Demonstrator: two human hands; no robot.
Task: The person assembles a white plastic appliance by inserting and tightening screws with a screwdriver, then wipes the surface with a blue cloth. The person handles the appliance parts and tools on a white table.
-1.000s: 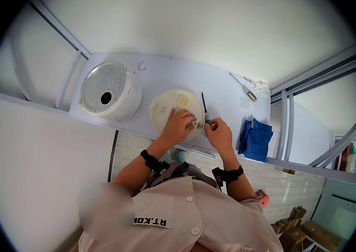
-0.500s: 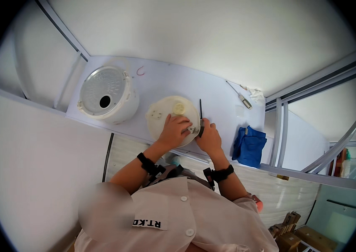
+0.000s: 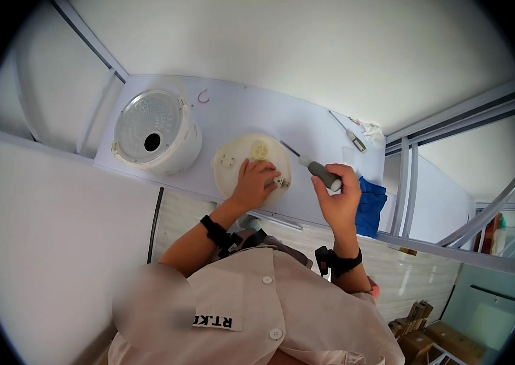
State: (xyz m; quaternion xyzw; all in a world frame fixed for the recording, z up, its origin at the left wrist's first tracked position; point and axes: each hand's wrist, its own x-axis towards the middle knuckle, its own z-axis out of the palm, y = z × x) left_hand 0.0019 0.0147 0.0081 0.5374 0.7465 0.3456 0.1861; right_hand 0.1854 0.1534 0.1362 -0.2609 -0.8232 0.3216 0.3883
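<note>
A round off-white plastic lid [image 3: 239,182] lies on the white table in front of me, with a pale yellow round knob-like piece [image 3: 260,151] on its far part. My left hand [image 3: 254,184] rests on the lid with its fingers stretched out and partly apart. Its fingertips touch or lie beside a small light bracket-like part [image 3: 279,182] near the lid's right edge. To the right of the lid, my right hand [image 3: 341,196] is closed around the handle of a screwdriver [image 3: 318,173]. The shaft points away and leftward, past the lid's far right edge.
At the left stands a white cooker-like body [image 3: 187,143] with a silvery top and a dark round hole. Farther right lie a second screwdriver [image 3: 355,140], a crumpled white piece [image 3: 369,129] and a blue cloth [image 3: 370,210]. A thin red wire [image 3: 203,96] lies at the back.
My right hand has moved right, away from the lid, and the screwdriver in it has come away from the lid's right edge and tilted. My left hand stays on the lid.
</note>
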